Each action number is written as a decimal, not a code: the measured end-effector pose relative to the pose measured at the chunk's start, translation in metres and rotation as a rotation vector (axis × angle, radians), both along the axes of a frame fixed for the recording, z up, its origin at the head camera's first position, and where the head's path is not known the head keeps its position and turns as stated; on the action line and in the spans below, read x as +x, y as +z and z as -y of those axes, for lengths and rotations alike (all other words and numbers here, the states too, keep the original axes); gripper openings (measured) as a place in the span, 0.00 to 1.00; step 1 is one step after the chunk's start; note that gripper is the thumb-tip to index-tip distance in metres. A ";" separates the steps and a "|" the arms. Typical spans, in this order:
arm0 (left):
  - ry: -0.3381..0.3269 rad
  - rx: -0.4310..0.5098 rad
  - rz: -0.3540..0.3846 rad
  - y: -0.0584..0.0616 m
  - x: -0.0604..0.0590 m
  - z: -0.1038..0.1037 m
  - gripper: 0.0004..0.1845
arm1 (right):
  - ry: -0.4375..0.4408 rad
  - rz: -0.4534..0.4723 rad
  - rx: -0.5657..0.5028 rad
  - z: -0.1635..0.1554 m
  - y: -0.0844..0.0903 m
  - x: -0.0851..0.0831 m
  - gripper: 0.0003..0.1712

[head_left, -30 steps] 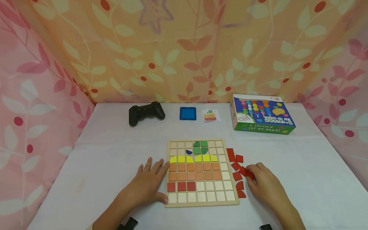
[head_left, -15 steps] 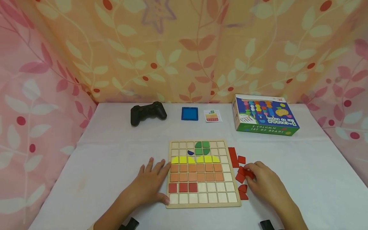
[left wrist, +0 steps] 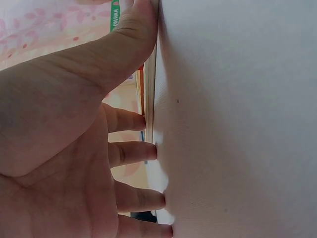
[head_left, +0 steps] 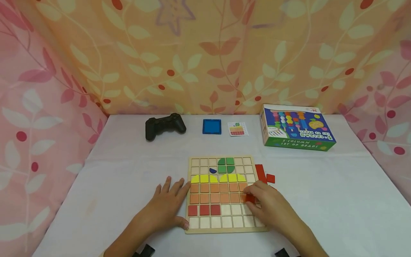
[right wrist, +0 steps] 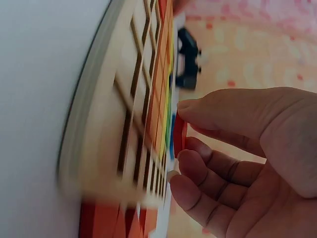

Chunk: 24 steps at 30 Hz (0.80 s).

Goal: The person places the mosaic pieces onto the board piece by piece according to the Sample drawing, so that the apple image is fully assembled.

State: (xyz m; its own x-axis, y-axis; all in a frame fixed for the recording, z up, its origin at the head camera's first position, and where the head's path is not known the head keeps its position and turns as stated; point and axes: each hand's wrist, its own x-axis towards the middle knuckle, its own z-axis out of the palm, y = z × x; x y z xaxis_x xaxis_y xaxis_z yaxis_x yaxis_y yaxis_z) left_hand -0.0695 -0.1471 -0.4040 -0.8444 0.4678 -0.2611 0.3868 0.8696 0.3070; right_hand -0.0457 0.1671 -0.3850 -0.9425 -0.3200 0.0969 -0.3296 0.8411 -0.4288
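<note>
A wooden grid board lies on the white table, with green, yellow, orange and red tiles in its cells and one small blue half-round piece. My left hand rests at the board's left edge, fingers spread; in the left wrist view its thumb and fingertips stand along that edge. Over the right part of the board, my right hand pinches a red square tile between thumb and fingers. The right wrist view shows this red tile held edge-on above the board.
Loose red tiles lie along the board's right side, some hidden under the right hand. Behind the board are a black game controller, a blue tray, a pattern card and a bead set box. Patterned curtains surround the table.
My right hand has picked up a red tile from the loose pieces and moved left with it over the board. The left hand stays at the board's edge.
</note>
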 end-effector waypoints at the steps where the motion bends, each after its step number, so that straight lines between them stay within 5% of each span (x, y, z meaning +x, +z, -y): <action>1: 0.000 0.002 0.001 0.000 0.000 0.000 0.66 | 0.031 0.000 0.001 0.007 0.000 0.000 0.15; 12: -0.013 -0.015 0.004 0.002 -0.001 0.000 0.66 | 0.335 -0.036 -0.067 0.064 -0.011 -0.004 0.07; 19: -0.015 -0.010 0.000 0.003 -0.001 -0.002 0.65 | 0.305 0.021 -0.076 0.060 -0.011 -0.006 0.06; 24: -0.003 -0.005 0.007 0.003 0.000 -0.001 0.65 | 0.284 -0.038 -0.047 0.052 -0.012 -0.003 0.08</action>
